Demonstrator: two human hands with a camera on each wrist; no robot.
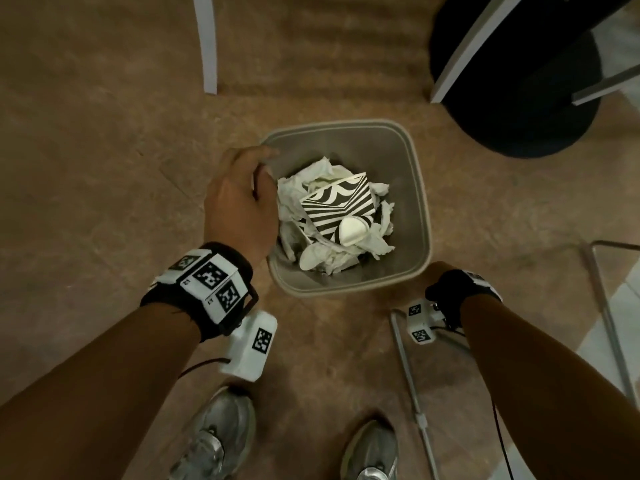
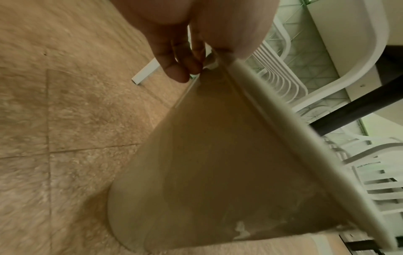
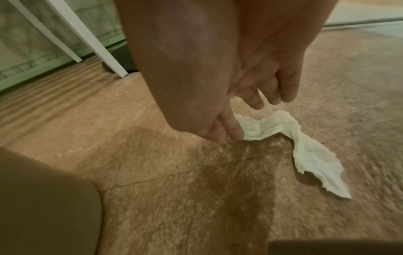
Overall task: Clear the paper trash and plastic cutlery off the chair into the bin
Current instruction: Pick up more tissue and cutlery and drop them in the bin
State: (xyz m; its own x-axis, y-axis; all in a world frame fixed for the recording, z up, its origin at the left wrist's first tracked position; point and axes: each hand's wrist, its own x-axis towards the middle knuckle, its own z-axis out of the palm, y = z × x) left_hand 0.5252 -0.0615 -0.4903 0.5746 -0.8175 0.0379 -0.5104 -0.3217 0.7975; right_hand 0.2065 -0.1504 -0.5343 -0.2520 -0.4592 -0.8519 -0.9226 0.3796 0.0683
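The beige bin (image 1: 420, 202) stands on the brown floor and holds crumpled white paper (image 1: 294, 199), a black-and-white striped carton (image 1: 339, 206) and white plastic spoons (image 1: 353, 230). My left hand (image 1: 239, 202) grips the bin's left rim; in the left wrist view its fingers (image 2: 174, 57) curl over the rim above the bin's wall (image 2: 218, 163). My right hand (image 1: 446, 289) reaches down beside the bin's near right corner. There the thumb and forefinger of my right hand (image 3: 229, 134) pinch together at the end of a white tissue (image 3: 305, 151) lying low over the floor.
A black round table base (image 1: 519, 109) sits at the back right, with white chair legs (image 1: 207, 46) behind the bin. A thin metal chair frame (image 1: 412, 375) runs along the floor at the right. My shoes (image 1: 221, 434) stand just in front of the bin.
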